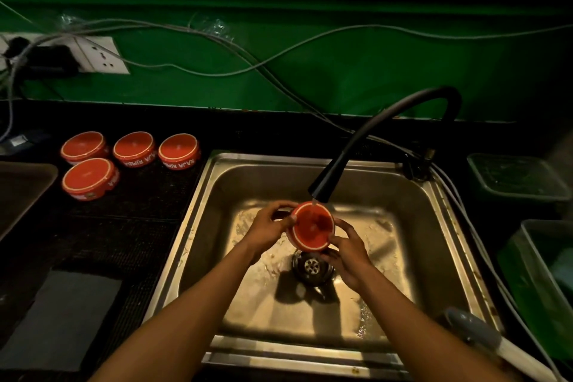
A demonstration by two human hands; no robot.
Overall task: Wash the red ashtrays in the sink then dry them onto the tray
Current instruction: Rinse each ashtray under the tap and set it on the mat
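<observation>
Head view, angled down, sink (434, 195) close

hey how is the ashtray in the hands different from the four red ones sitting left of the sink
The held ashtray is tilted on edge over the sink beneath the faucet; the four counter ashtrays lie flat. The left hand and right hand grip the held one; nothing touches the counter four. All are round and red with a white rim line.

Both forearms extended forward, left hand (269, 226) and right hand (348, 254) curled, facing each other
</observation>
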